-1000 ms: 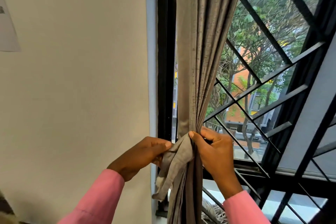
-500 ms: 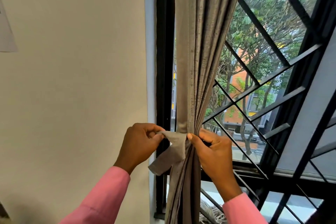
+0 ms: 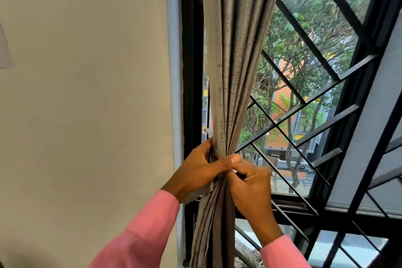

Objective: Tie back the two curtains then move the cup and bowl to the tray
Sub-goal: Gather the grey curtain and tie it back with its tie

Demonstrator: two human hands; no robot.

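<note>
Wrapped around the gathered curtain [image 3: 230, 72], the left grip [image 3: 195, 172] closes on the folds from the wall side, and its thumb lies across the front toward the right grip [image 3: 252, 185]. The right one has its fingers curled and pinches something small just beside that thumb tip. I think it is the end of the tie-back strip [image 3: 196, 194], but the fingers hide it. A loose grey part of this strip shows under the left wrist.

The curtain hangs beside the black window frame [image 3: 191, 93]. It is squeezed into a narrow bundle at the hands and is wider above them. In my judgement the left grip keeps the bundle tight so the folds cannot escape, while the right grip brings the strip around to fasten it. So this curtain is in the tying step and not yet secured. The other curtain, the cup, the bowl and the tray are not in view. If the pinch slips, the strip may loosen and the folds may open.
</note>
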